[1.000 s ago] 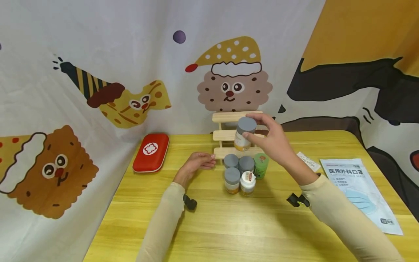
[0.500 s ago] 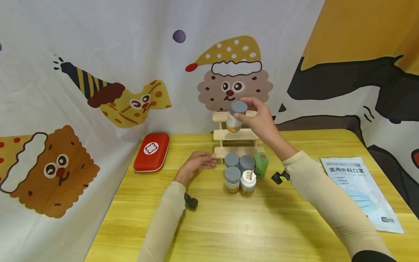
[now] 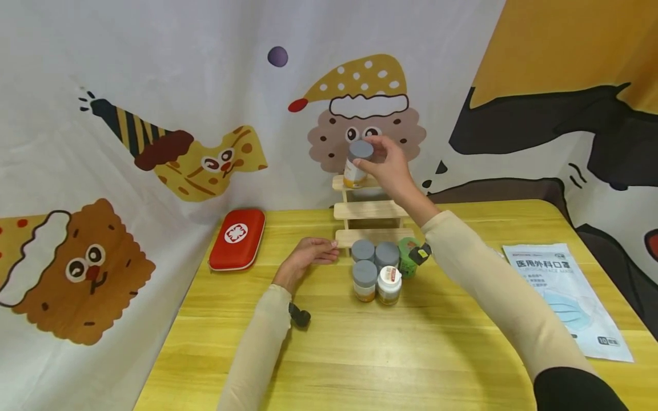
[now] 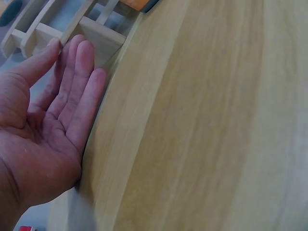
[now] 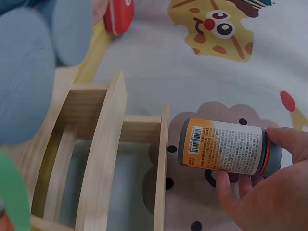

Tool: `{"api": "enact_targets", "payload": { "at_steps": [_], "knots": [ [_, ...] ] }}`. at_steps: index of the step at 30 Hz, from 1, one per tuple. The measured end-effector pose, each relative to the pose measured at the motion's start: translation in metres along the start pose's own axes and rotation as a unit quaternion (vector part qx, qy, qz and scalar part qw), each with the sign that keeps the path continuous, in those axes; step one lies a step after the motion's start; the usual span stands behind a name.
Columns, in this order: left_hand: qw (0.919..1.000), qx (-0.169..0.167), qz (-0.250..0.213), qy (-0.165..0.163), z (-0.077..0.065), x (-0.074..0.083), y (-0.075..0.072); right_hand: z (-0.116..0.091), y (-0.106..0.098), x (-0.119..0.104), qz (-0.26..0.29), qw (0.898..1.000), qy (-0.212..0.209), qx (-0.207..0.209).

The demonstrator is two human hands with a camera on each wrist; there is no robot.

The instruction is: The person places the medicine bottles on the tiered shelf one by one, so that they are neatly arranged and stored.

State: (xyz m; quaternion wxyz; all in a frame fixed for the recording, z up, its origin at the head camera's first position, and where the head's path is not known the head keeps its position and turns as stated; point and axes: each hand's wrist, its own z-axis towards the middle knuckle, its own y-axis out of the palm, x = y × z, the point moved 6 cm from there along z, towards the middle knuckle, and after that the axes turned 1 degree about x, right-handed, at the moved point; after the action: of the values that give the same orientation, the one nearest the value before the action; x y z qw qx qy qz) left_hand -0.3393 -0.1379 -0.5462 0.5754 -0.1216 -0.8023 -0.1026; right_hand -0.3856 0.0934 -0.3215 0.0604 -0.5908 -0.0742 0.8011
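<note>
My right hand (image 3: 392, 168) grips a supplement bottle (image 3: 354, 171) by its grey lid. The bottle has a white and orange label, and in the head view its base overlaps the top shelf of the wooden rack (image 3: 367, 210). Seen from the right wrist, the bottle (image 5: 221, 147) lies close past the top shelf's edge, with its printed label showing. My left hand (image 3: 310, 252) is at the left end of the rack's lowest shelf; in the left wrist view that end sits between thumb and forefinger, the other fingers (image 4: 91, 96) extended.
Several bottles stand grouped before the rack: grey-lidded ones (image 3: 365, 279), a white-capped one (image 3: 389, 285) and a green container (image 3: 408, 262), partly behind my right wrist camera. A red case (image 3: 237, 240) lies left, a face mask packet (image 3: 568, 302) right. A printed cloth hangs behind the table (image 3: 329, 354).
My right hand has carried the bottle up, back and leftward, from above the grouped bottles to the top shelf. The left hand has stayed at the rack.
</note>
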Motion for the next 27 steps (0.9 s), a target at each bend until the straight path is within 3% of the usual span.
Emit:
{"api": "enact_targets", "payload": {
  "at_steps": [4,16,27],
  "knots": [
    [1.0000,-0.001,0.001,-0.003,-0.001,0.001,-0.001,0.006,0.006,0.005,0.030,0.999,0.028,-0.009],
    [0.9999,0.000,0.008,-0.008,0.002,0.001,0.001,0.020,0.020,0.012,0.017,0.999,0.036,-0.010],
    [0.9998,0.001,-0.008,-0.021,0.002,0.001,0.002,0.027,0.027,0.010,-0.057,0.998,0.027,-0.002]
  ]
}}
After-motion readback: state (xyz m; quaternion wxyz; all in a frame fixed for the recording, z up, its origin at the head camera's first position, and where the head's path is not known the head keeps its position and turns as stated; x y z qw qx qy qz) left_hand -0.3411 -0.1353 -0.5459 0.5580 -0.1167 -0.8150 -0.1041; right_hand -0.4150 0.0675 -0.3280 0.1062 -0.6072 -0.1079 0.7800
